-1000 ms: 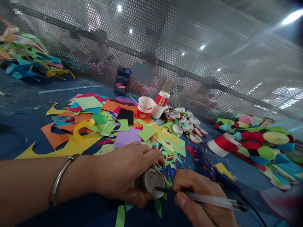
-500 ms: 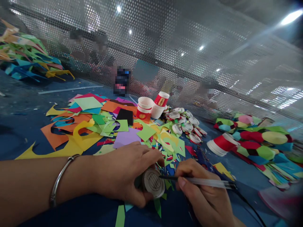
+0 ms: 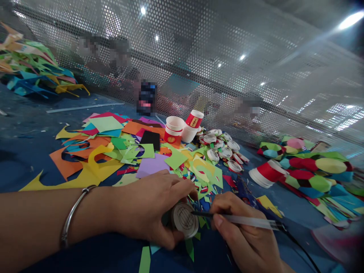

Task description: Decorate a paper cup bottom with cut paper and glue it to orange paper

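Observation:
My left hand (image 3: 155, 206) is closed around the side of a small white paper cup bottom (image 3: 185, 221), tilted so its round face shows. Dark curved and crossing lines are drawn inside a circle on that face. Between the thumb and fingers of my right hand (image 3: 241, 227) is a pen (image 3: 251, 221) with a clear barrel. Its dark tip meets the upper right part of the disc. Green paper scraps (image 3: 190, 248) lie under and around the cup bottom. A blue glue gun (image 3: 247, 195) lies partly hidden behind my right hand.
Coloured paper sheets and offcuts (image 3: 104, 167) spread across the blue table. Behind them stand stacked paper cups (image 3: 174, 129) beside a pile of cut cup bottoms (image 3: 218, 144). Paper-covered shapes (image 3: 309, 174) lie right, a scrap heap (image 3: 34, 68) left. A perforated metal screen (image 3: 176, 57) rises behind.
Both hands stay almost in place. The pen tip shifts very slightly on the disc, and a little more dark line shows there.

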Demonstrator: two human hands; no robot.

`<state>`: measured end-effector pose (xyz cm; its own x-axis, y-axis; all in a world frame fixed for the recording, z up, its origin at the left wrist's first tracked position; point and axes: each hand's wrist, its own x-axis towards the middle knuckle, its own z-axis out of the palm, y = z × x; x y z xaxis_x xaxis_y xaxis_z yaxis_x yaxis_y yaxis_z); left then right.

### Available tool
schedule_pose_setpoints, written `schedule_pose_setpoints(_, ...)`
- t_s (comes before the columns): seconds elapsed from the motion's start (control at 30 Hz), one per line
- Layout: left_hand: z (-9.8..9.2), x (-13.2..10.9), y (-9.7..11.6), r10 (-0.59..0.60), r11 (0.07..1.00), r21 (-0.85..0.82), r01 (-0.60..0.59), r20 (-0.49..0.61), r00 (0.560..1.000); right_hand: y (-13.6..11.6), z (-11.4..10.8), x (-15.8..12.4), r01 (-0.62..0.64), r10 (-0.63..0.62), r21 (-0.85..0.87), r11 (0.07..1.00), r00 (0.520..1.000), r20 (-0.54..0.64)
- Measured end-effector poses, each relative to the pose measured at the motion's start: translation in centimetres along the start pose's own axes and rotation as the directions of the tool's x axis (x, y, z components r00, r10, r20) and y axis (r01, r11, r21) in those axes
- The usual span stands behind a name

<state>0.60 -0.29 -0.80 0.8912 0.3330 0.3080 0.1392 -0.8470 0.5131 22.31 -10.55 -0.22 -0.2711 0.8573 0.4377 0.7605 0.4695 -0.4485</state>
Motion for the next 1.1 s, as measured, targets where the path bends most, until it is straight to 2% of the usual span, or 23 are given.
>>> schedule_pose_setpoints(0.23,0.1,-0.1,-0.2,0.028,0.999,-0.017,-0.028,-0.01,1.0,-0.5,0.0,-0.2,0.021,-0.02,-0.025,0.999,1.0,0.022)
schedule_pose_setpoints(0.4,-0.2,0.0,-0.2,-0.01,1.0,-0.008,0.01,0.04,0.999,-1.2,0.0,-0.3,0.023,-0.022,-0.014,1.0,0.999,0.049)
schedule_pose_setpoints(0.67,-0.2,-0.1,-0.3,-0.04,0.999,0.013,0.04,0.041,0.998,-1.6,0.1,-0.2,0.018,-0.021,0.04,0.999,0.997,0.075)
schedule_pose_setpoints(0.9,-0.3,0.0,-0.2,-0.047,0.999,0.023,0.046,0.041,0.998,-1.3,0.0,-0.4,0.03,-0.031,0.057,0.998,0.999,0.015)
schedule_pose_setpoints(1.1,-0.2,0.1,-0.3,0.011,1.0,0.003,-0.011,0.029,1.0,-0.4,0.1,-0.3,-0.065,0.067,0.049,0.997,0.997,-0.047)
